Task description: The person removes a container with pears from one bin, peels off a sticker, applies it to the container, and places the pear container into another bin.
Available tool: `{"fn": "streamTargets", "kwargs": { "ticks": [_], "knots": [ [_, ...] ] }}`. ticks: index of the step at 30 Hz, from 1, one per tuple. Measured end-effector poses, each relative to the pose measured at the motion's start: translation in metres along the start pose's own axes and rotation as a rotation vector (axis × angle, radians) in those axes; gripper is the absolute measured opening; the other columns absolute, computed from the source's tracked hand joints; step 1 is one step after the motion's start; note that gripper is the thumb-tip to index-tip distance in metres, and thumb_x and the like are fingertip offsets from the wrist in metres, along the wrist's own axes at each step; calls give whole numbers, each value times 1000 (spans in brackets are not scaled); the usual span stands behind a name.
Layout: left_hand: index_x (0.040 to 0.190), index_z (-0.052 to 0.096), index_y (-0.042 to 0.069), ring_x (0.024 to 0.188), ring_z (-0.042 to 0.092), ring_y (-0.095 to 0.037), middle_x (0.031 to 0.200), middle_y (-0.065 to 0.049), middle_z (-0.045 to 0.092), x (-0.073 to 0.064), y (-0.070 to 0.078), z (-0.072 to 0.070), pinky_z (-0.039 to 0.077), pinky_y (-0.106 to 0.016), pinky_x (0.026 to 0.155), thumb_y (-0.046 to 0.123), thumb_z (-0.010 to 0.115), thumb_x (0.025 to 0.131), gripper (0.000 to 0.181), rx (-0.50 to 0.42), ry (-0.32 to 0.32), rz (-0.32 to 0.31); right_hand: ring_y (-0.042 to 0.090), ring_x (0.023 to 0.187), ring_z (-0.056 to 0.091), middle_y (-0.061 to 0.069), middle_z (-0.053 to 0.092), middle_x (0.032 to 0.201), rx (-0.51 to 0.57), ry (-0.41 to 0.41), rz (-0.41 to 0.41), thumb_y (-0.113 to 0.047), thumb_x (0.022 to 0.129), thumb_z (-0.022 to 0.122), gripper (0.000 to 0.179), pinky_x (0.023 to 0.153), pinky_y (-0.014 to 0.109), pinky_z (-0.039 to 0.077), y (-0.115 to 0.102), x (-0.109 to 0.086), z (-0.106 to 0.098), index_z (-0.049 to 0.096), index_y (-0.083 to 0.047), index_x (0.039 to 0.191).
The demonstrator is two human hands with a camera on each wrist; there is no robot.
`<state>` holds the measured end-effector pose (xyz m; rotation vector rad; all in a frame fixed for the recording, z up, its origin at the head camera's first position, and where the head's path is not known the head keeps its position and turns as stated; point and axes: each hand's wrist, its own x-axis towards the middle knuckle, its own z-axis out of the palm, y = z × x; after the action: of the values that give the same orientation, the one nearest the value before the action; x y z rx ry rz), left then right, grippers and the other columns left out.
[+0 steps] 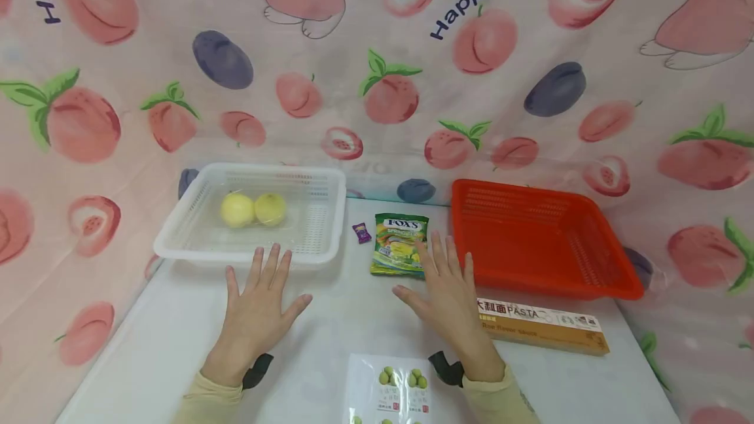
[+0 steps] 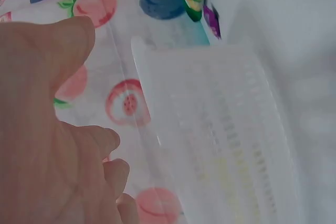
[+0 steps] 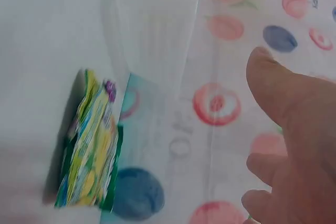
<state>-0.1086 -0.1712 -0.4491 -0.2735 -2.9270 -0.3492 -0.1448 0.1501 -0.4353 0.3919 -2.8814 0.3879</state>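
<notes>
My left hand (image 1: 257,313) is held with fingers spread, just in front of the white basket (image 1: 338,214), and grips nothing. Inside that basket two round yellow-green fruits (image 1: 237,210) sit side by side. With its fingers also spread and nothing held, my right hand (image 1: 450,300) is nearest to the green Fox's candy bag (image 1: 398,247), whose right edge the fingertips overlap in the head view. Touching cannot be made out there; in the right wrist view the bag (image 3: 92,150) lies apart from the hand. A small purple wrapped candy (image 1: 362,233) is left of the bag.
At the right stands a red basket (image 1: 548,290). A long pasta box (image 1: 542,335) lies in front of it, partly behind my right hand. Near the front edge is a clear sheet or packet (image 1: 365,388) with printed fruit pictures. A peach-patterned curtain (image 1: 330,51) hangs behind the white table (image 1: 312,358).
</notes>
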Motion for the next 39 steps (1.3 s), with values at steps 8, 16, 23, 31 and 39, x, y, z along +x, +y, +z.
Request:
{"fn": "streamTargets", "kwargs": {
  "ticks": [8, 16, 23, 31, 39],
  "knots": [
    [154, 22, 3, 146, -1, -35, 160, -16, 12, -19, -35, -17, -18, -65, 103, 63, 44, 95, 87, 34, 35, -83, 27, 147, -7, 6, 6, 162, -40, -55, -135, -75, 83, 51, 95, 112, 57, -4, -47, 33, 7, 23, -22, 157],
    [154, 17, 0, 145, -7, -38, 160, -22, 5, -35, -73, -30, -22, -69, 97, 58, 49, 95, 89, -8, 71, -164, 19, 147, -1, -1, 3, 163, 318, -164, -342, -66, 89, 53, 87, 114, 52, 12, -98, 65, 15, 20, -23, 157],
    [152, 13, -7, 141, -3, -50, 153, -36, 6, -41, -110, -39, 3, -76, 100, 40, 57, 97, 84, -163, 182, -217, 14, 146, 6, -3, 7, 162, 603, -253, -365, -61, 92, 53, 82, 112, 52, 22, -133, 102, 36, 21, -22, 157],
    [151, 8, -8, 129, 26, -59, 149, -39, 16, -29, -146, -30, 25, -73, 97, 27, 55, 99, 78, -348, 311, -353, 21, 145, 17, 5, 18, 160, 768, -245, -182, -55, 94, 55, 78, 113, 49, 22, -165, 149, 65, 26, -17, 156],
    [155, -13, 11, 135, 26, -52, 157, -29, -2, -13, -167, -12, 53, -36, 76, 36, 44, 103, 81, -829, 269, -544, 27, 144, 20, 9, 19, 159, 919, -232, 122, -53, 91, 59, 83, 112, 50, 23, -186, 172, 84, 23, -17, 156]
  ]
}}
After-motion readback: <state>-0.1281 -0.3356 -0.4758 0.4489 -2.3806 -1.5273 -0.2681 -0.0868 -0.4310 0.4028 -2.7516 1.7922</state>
